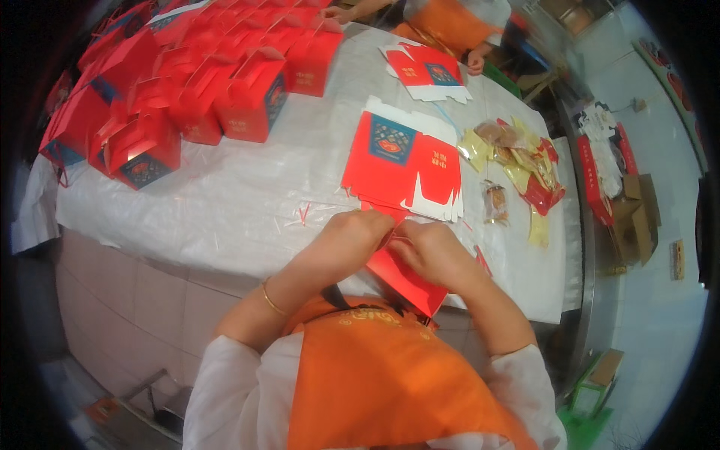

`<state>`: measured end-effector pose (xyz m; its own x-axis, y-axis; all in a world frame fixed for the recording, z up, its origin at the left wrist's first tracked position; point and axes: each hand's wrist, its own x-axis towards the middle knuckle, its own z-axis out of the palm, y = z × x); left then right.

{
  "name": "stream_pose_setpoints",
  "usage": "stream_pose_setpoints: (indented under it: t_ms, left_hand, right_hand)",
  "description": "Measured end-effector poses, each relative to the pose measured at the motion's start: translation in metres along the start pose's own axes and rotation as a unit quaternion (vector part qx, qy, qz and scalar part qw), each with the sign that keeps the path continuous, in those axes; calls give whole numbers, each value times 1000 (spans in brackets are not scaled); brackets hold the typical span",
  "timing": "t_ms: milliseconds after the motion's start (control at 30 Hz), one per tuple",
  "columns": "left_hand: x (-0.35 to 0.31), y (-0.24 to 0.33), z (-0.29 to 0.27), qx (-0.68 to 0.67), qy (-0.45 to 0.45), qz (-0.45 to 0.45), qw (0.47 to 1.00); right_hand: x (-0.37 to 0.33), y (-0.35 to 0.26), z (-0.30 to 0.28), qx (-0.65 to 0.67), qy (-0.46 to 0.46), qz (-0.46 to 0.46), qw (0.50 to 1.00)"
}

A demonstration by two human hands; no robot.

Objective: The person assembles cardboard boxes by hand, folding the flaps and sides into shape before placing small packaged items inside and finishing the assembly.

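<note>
Near the front edge of the table, my left hand (358, 231) and my right hand (431, 251) meet close together, fingers bent and pinching a red cardboard gift box (411, 283). Its red panel slopes down toward my orange apron. Part of the box and my fingertips are hidden behind the hands, so the exact fold cannot be made out. Just beyond them lies a stack of flat, unfolded gift boxes (427, 176), red with a blue patterned square and white cut edges.
Many assembled red boxes with handles (251, 97) crowd the table's far left. Wrapped snacks (517, 161) lie in a heap at the right. Across the table, a co-worker's hand (475, 63) is beside more flat boxes (424, 73). Plastic sheeting (240, 187) covers the table.
</note>
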<state>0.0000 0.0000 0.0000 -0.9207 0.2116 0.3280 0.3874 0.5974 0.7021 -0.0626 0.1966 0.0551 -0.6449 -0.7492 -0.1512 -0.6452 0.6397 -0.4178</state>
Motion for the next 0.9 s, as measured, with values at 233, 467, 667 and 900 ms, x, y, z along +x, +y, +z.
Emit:
stream_pose_setpoints:
  t_ms: [233,467,667,900]
  left_hand:
    - [3,10,-2,5,-21,12,1000]
    - [7,31,-19,32,-78,52,995]
    - [11,27,-14,93,-78,59,991]
    - [17,18,-21,-53,-69,56,995]
  right_hand:
    - [-16,10,-2,40,-28,1,999]
    - [-18,10,0,-33,12,-21,999]
    - [-22,-3,-2,-63,-13,1,998]
    - [-28,7,-2,-48,11,-18,999]
